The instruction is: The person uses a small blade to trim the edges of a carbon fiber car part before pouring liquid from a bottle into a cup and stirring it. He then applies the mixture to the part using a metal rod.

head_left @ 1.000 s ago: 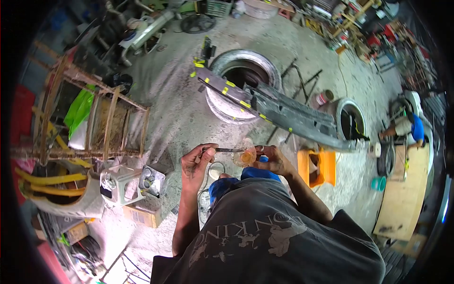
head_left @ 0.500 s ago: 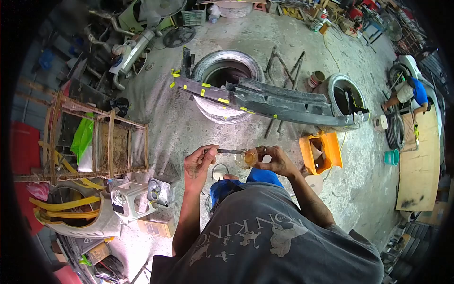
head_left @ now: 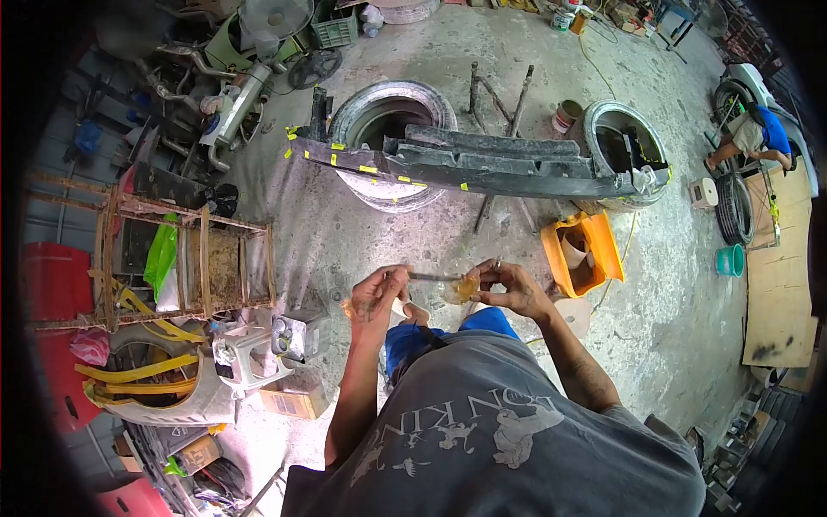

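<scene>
My left hand [head_left: 376,297] pinches the handle end of a thin metal blade [head_left: 431,277], held level with its tip in a small clear cup. My right hand [head_left: 506,289] grips that clear cup [head_left: 460,289], which holds an orange-brown paste. Both hands are raised in front of my chest, above my blue trouser knees [head_left: 439,336]. Straight ahead on the concrete floor, a long dark car bumper [head_left: 482,165] with bits of yellow tape lies across two tyres [head_left: 389,108].
An orange plastic tub [head_left: 582,252] stands to the right of my hands. A rusty metal rack [head_left: 185,258] and a white stool [head_left: 245,358] are at the left. Another person [head_left: 758,133] crouches at the far right by stacked tyres. A wooden board [head_left: 780,284] lies at the right.
The view has shifted, so the bumper and tyres sit higher and more level in frame. Both hands stay together on the blade and the cup, moved slightly right.
</scene>
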The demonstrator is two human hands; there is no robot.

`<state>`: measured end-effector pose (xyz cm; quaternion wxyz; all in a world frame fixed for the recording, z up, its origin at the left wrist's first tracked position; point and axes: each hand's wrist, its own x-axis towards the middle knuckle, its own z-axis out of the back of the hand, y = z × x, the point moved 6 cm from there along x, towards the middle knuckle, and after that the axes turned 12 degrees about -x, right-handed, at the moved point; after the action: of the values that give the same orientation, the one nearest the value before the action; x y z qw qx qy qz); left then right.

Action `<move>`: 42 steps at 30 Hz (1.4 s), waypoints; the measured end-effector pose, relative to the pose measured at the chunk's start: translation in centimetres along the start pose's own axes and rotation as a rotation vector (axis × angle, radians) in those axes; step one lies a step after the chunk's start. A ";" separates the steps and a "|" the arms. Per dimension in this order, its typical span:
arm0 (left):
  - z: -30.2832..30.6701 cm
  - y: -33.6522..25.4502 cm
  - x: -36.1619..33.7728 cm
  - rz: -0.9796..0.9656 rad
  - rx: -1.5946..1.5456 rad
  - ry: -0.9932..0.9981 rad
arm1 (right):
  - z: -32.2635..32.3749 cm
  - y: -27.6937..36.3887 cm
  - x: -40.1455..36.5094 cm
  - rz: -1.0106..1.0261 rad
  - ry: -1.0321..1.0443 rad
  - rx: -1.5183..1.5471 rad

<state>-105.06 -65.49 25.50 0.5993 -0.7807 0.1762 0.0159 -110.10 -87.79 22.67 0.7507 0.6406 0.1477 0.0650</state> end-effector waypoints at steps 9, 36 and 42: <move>-2.5 0.5 -0.5 0.034 -0.039 0.131 | 1.3 -0.9 -2.8 -0.043 -0.054 0.216; -4.2 1.6 -2.6 0.061 -0.090 0.080 | 1.2 -3.6 -4.1 -0.009 0.006 0.481; -4.4 2.2 -2.6 0.084 -0.124 0.045 | 1.2 -3.5 -4.2 -0.044 -0.016 0.483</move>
<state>-108.96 -69.48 25.34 0.5443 -0.8085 0.2210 0.0346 -114.00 -90.74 20.01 0.5781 0.7987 0.1669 0.0066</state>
